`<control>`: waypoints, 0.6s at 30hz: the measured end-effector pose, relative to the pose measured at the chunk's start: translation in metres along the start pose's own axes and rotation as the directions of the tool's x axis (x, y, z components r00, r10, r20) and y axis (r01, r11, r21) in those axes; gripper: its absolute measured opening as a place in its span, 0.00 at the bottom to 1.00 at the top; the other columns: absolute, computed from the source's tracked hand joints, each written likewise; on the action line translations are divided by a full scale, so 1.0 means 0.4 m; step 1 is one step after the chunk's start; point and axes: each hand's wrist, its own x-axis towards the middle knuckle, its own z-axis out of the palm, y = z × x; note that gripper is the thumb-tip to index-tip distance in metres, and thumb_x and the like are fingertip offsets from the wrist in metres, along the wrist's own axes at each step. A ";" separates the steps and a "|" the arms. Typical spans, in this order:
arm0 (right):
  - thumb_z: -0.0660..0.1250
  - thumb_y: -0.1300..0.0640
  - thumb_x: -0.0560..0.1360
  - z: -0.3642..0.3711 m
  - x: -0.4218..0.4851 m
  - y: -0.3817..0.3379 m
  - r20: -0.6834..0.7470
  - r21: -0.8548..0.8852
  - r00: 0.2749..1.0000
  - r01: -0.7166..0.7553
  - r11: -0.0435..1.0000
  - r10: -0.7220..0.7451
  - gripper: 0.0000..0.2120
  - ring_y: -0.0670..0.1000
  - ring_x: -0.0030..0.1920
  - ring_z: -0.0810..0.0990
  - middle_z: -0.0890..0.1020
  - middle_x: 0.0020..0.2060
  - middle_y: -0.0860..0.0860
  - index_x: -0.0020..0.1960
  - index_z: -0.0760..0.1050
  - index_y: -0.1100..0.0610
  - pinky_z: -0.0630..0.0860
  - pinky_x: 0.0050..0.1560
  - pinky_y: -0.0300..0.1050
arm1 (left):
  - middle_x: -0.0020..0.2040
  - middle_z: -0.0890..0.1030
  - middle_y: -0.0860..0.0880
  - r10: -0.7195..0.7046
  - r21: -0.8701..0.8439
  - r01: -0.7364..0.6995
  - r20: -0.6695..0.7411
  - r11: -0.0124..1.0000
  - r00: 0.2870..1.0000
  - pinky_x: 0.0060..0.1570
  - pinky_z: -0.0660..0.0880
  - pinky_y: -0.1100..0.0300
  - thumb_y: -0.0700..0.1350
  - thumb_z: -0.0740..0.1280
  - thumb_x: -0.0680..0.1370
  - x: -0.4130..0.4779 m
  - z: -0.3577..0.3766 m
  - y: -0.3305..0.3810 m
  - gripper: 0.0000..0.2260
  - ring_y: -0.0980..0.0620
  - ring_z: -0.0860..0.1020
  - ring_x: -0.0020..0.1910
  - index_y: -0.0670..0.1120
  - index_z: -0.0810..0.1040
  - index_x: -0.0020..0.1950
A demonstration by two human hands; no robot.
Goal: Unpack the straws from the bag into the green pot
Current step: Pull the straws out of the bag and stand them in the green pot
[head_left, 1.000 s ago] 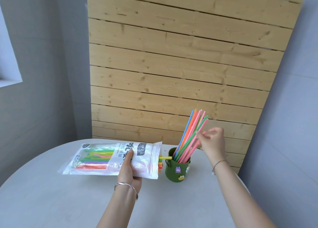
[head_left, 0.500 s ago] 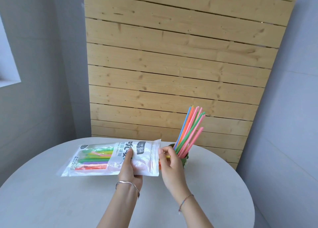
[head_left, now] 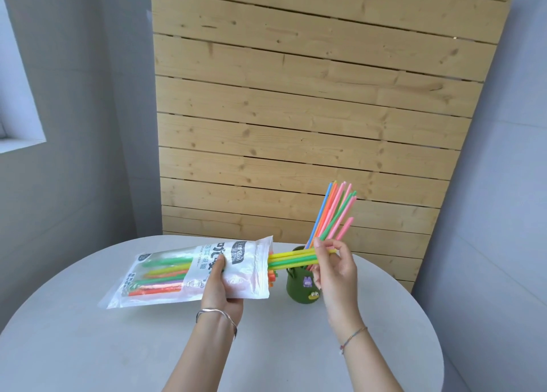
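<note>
Now, over the table (head_left: 118, 347), the left hand (head_left: 220, 291) grips the bag (head_left: 165, 273) round its middle, mouth facing right. The right hand (head_left: 334, 270) pinches a few yellow and green straws (head_left: 293, 258) near their tips; they're partly out of the mouth, with plenty more inside. Best bet: draw straight along the bag's length with the left grip firm, so the film doesn't follow. Then tip the bunch upright over the pot (head_left: 302, 288) just behind. Mind the standing straws (head_left: 334, 214) leaning right: slide in beside them, no knocking.
</note>
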 end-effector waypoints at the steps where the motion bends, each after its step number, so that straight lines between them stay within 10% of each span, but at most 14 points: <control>1: 0.67 0.57 0.75 0.006 -0.006 0.001 0.028 0.014 0.998 -0.049 0.999 0.048 0.09 0.47 0.22 0.63 0.70 0.30 0.58 0.46 0.71 0.62 0.61 0.21 0.37 | 0.55 0.80 0.44 -0.006 -0.002 0.006 0.002 1.000 1.000 0.43 0.79 0.46 0.47 0.63 0.80 -0.004 0.002 -0.004 0.15 0.46 0.79 0.49 0.45 0.73 0.65; 5: 0.68 0.59 0.74 0.027 -0.025 0.018 0.140 -0.091 0.979 -0.134 0.987 0.146 0.10 0.46 0.19 0.64 0.69 0.22 0.52 0.47 0.75 0.66 0.61 0.21 0.35 | 0.42 0.85 0.48 -0.019 0.035 0.019 0.011 0.999 1.000 0.40 0.77 0.51 0.47 0.64 0.79 -0.008 0.002 -0.025 0.11 0.49 0.80 0.45 0.45 0.75 0.60; 11: 0.63 0.55 0.78 -0.007 0.001 -0.025 -0.149 0.110 0.984 -0.079 0.991 0.095 0.16 0.45 0.19 0.63 0.66 0.17 0.45 0.32 0.70 0.57 0.60 0.21 0.35 | 0.65 0.77 0.40 0.009 0.030 -0.009 0.000 1.000 1.000 0.63 0.67 0.33 0.50 0.64 0.79 0.020 -0.019 -0.015 0.21 0.36 0.74 0.65 0.44 0.71 0.70; 18: 0.66 0.59 0.75 0.021 -0.021 0.008 0.090 -0.082 0.988 -0.118 0.990 0.125 0.07 0.48 0.20 0.64 0.67 0.22 0.54 0.41 0.75 0.61 0.60 0.21 0.36 | 0.51 0.81 0.46 -0.032 0.038 0.033 -0.027 0.999 0.999 0.57 0.72 0.48 0.47 0.64 0.79 -0.014 0.004 -0.038 0.18 0.48 0.79 0.48 0.43 0.73 0.68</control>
